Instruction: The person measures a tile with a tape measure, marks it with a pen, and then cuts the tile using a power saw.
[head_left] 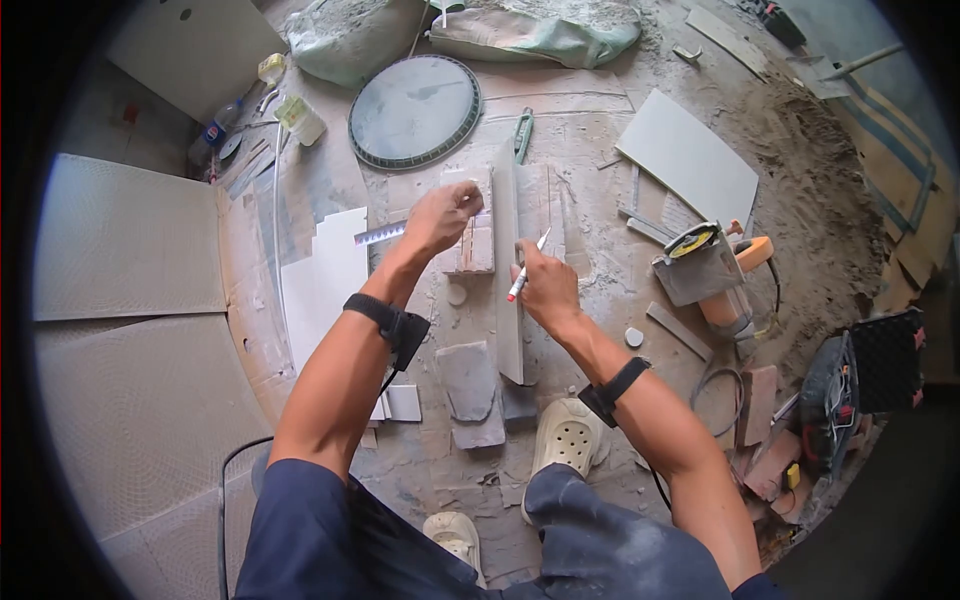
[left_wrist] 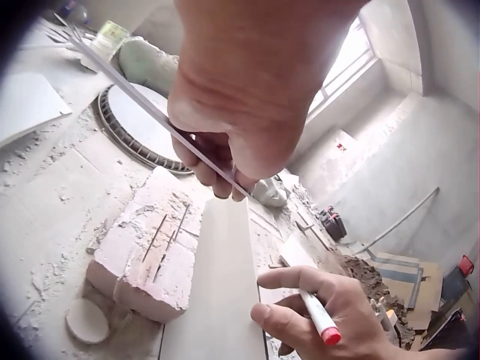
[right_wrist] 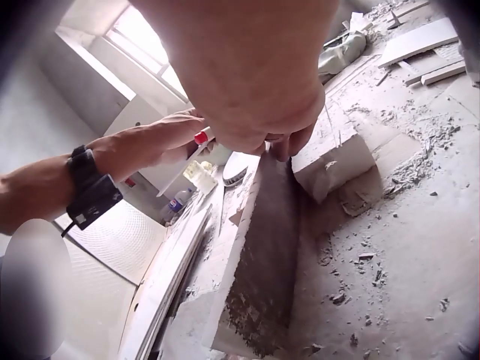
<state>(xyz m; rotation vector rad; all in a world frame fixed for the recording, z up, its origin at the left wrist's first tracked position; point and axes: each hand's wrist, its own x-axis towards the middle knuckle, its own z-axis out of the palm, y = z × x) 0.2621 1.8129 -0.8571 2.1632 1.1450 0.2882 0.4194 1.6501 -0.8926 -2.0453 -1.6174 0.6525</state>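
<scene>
My left hand [head_left: 441,217] grips a thin ruler strip [head_left: 380,235] with printed markings, its free end reaching out to the left. In the left wrist view the fingers curl round this strip above a long, narrow tile piece [left_wrist: 217,289]. The tile piece stands lengthwise between two pale blocks, the left block [left_wrist: 150,247] and the right block [right_wrist: 334,161]. My right hand [head_left: 550,290] holds a white marker pen [head_left: 527,268] with a red end. Its thumb and forefinger are at the tile's long edge. Rough, dark material coats the tile's side in the right wrist view.
An angle grinder [head_left: 715,275] lies on the right, near a white tile offcut [head_left: 690,150]. A round grey lid [head_left: 415,110] and dusty sacks [head_left: 540,30] are at the back. Large tile panels [head_left: 130,240] stand left. An open tool case [head_left: 850,390] sits right.
</scene>
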